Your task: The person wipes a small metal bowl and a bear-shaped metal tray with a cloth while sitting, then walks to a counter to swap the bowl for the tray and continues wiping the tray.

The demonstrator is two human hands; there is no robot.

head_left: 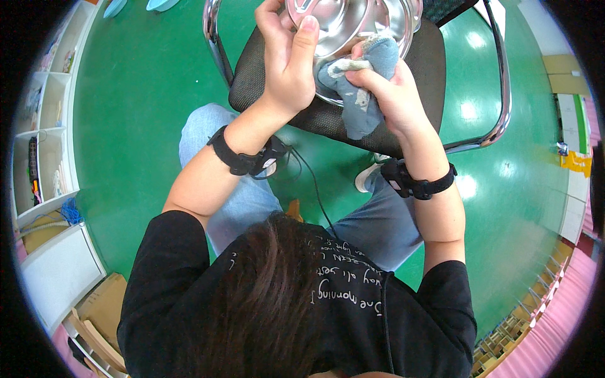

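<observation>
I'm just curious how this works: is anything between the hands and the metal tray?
Yes, on the right: the cloth bunched in the right hand lies partly between it and the tray, at the near side; some fingers are hidden. The left hand holds the tray's left edge, with nothing visible between.

A glossy green floor (pixel 138 126) reflects bright patches of light (pixel 468 110); white shelving (pixel 70 165) lines the left, pink fabric (pixel 567 324) spreads lower right, and a black mesh chair (pixel 432 79) stands ahead.
</observation>
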